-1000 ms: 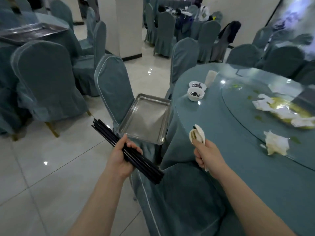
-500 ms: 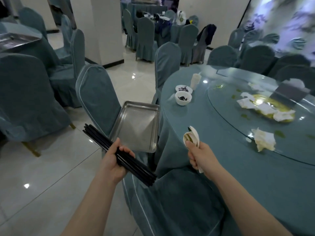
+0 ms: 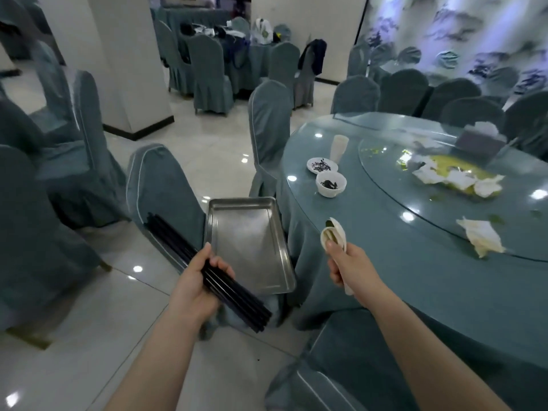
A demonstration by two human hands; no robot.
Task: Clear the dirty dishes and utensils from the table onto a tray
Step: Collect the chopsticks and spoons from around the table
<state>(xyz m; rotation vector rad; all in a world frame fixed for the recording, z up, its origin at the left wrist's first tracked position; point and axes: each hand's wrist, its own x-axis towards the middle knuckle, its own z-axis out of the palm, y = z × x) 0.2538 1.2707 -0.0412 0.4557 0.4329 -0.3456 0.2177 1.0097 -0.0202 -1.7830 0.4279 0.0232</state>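
My left hand (image 3: pixel 198 282) grips a bundle of black chopsticks (image 3: pixel 178 244), held slantwise just left of a steel tray (image 3: pixel 252 247) that rests on a chair seat beside the round table (image 3: pixel 415 286). My right hand (image 3: pixel 348 269) holds white ceramic spoons (image 3: pixel 333 237) upright over the table's near edge. On the table stand a small white bowl (image 3: pixel 331 184) with dark scraps, a small white plate (image 3: pixel 322 166) behind it, and a white cup (image 3: pixel 339 148).
A glass turntable (image 3: pixel 444 209) carries crumpled napkins (image 3: pixel 482 238), yellow food residue and a tissue box (image 3: pixel 480 140). Covered chairs (image 3: pixel 161 185) ring the table and fill the left side. A pillar (image 3: pixel 118 60) stands behind, and glossy floor tiles lie below.
The view has swung right and nearer to the tray. My left hand with the chopsticks has moved closer to the tray's near left edge. My right hand still holds the spoons.
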